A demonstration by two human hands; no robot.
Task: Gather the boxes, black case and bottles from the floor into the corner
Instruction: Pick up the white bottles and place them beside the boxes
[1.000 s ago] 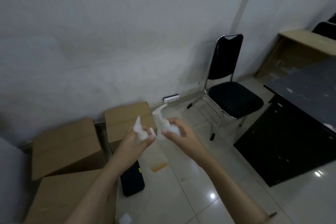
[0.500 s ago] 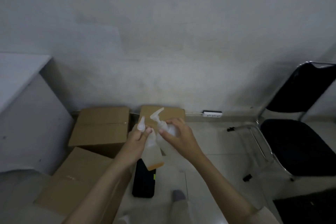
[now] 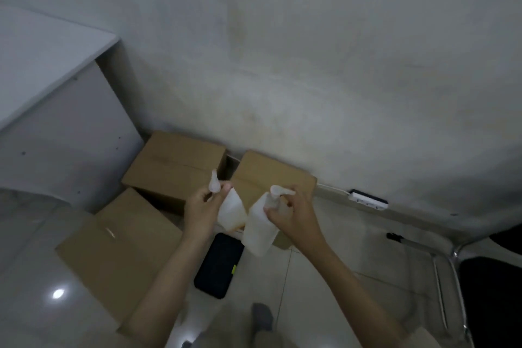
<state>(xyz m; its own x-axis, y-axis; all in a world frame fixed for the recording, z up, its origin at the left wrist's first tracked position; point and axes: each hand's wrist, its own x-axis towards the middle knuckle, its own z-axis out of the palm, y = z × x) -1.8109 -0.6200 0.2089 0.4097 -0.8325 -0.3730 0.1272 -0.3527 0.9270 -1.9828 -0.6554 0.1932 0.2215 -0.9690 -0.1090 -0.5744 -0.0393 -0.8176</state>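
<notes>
Most of the gathering looks done to me. Three cardboard boxes sit in the corner: the far box [image 3: 178, 164] against the wall by the white cabinet [image 3: 56, 133], the second box [image 3: 271, 178] just beside it along the wall, and the near box [image 3: 118, 251] in front of them beside the cabinet. The black case [image 3: 220, 265] lies flat on the tiled floor [image 3: 324, 285], just beside the near box and in front of the second one. What is left, as far as I can judge, are the two bottles I am carrying, which are both off the floor above that cluster and need setting down among the boxes.

My left hand [image 3: 202, 210] grips the neck of the left bottle [image 3: 231, 212] just under its pump head, fingers curled round it, the body tilting away to the right with a little amber liquid at its base. My right hand [image 3: 291, 213] pinches the right bottle [image 3: 258, 230] at its neck below the pump, and that bottle hangs tilted down and to the left. The two bottles nearly meet between my hands; I cannot tell whether they touch. Both forearms reach forward and converge over the black case, wrists slightly raised
</notes>
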